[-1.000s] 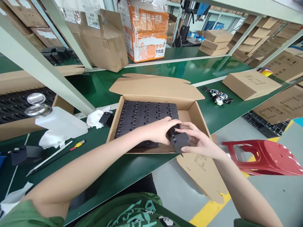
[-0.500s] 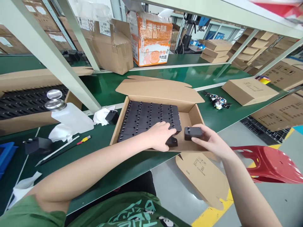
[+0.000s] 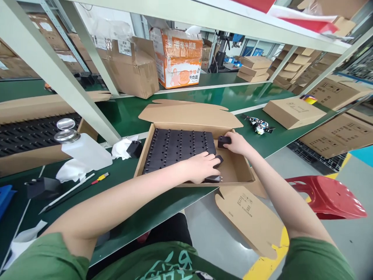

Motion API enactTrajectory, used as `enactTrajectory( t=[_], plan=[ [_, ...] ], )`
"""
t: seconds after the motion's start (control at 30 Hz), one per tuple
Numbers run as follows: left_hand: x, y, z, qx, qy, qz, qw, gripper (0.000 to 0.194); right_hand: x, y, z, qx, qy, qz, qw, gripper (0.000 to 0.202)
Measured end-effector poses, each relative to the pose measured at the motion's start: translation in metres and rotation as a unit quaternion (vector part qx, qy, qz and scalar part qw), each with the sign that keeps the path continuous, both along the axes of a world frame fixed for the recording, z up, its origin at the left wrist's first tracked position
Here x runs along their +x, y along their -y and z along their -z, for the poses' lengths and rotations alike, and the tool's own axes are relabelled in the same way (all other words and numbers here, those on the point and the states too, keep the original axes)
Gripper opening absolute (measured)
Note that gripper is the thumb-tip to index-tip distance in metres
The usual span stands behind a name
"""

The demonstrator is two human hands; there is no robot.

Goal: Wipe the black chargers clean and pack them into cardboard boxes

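An open cardboard box (image 3: 246, 171) lies on the green bench, filled on its left with rows of black adapters (image 3: 177, 146). My left hand (image 3: 201, 167) rests on the near right adapters in the box, fingers curled over one. My right hand (image 3: 237, 143) holds a single black adapter (image 3: 223, 141) at the far right corner of the box, beside the end of the back row. The bare right strip of the box floor shows between my hands.
A white dispenser bottle (image 3: 83, 149), crumpled wipes (image 3: 121, 147), a loose black adapter (image 3: 134, 148) and a pen (image 3: 68, 191) lie left of the box. A closed flat carton (image 3: 293, 112) sits at right. A red stool (image 3: 329, 196) stands on the floor.
My right hand carried its black adapter from the near right edge of the box to the far right corner. My left hand stayed on the near adapters. The view tilted up slightly.
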State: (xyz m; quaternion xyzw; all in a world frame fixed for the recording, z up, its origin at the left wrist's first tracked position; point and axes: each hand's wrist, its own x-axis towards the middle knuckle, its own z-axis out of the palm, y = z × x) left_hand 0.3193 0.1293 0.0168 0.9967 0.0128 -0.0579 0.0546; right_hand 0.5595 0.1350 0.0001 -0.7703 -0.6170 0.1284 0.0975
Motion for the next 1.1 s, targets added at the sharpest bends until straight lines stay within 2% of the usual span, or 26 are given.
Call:
enactTrajectory(
  t=[0.07,0.13,0.23,0.37,0.43,0.53,0.63,0.8,0.93,1.03,1.1],
  plan=[
    [0.008,-0.001,-0.005,-0.017,-0.015,0.019,1.000,0.055,-0.004,-0.019,0.005,-0.009,-0.006,0.004,1.000,0.033],
    [0.018,-0.002,-0.006,-0.039,-0.032,0.036,0.998,0.053,-0.006,-0.023,0.004,-0.010,-0.020,0.000,1.000,0.037],
    [0.035,-0.002,-0.001,-0.061,-0.062,0.054,0.995,0.046,-0.007,-0.002,-0.008,-0.008,-0.043,-0.037,0.998,0.041],
    [0.043,-0.002,0.007,-0.077,-0.082,0.061,0.992,0.038,-0.012,0.042,-0.021,-0.067,-0.083,-0.138,0.985,0.045],
    [0.038,-0.003,0.007,-0.086,-0.070,0.054,0.992,0.034,-0.019,0.053,-0.017,-0.080,-0.091,-0.158,0.980,0.038],
    [0.020,-0.007,0.002,-0.098,-0.036,0.029,0.994,0.034,-0.030,0.053,-0.001,-0.070,-0.093,-0.143,0.983,0.023],
    [-0.001,-0.010,-0.002,-0.098,-0.016,0.002,0.995,0.034,-0.038,0.046,0.010,-0.069,-0.106,-0.118,0.985,0.023],
    [-0.029,-0.013,-0.002,-0.050,-0.001,-0.025,0.998,0.008,-0.038,0.051,0.007,-0.073,-0.133,-0.084,0.985,0.032],
    [-0.030,-0.002,0.001,-0.001,0.021,-0.036,0.999,0.009,-0.040,0.064,0.004,-0.071,-0.151,-0.092,0.982,0.044],
    [-0.033,0.008,-0.009,0.007,0.025,-0.063,0.998,0.015,-0.040,0.071,0.007,-0.055,-0.137,-0.093,0.985,0.047],
    [-0.054,0.008,-0.024,-0.009,0.035,-0.091,0.995,0.024,-0.038,0.074,0.010,-0.032,-0.116,-0.093,0.988,0.045]
  ],
)
